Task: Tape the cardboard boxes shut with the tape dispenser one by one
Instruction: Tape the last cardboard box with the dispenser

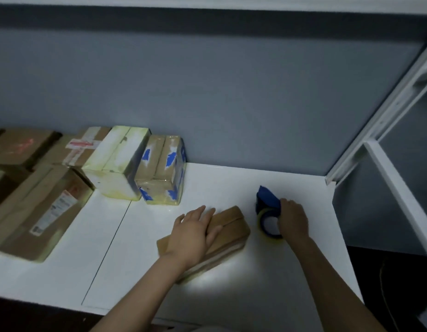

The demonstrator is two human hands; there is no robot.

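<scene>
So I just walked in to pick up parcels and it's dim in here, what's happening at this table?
A person is at work on one box. Their left hand lies flat on a small cardboard box on the white table. Their right hand grips the blue tape dispenser, which stands on the table just right of that box, not yet on it. By the wall at the left sit other boxes.

White table point(231, 183) against grey wall point(231, 92), white metal rack point(400, 188) alongside
</scene>
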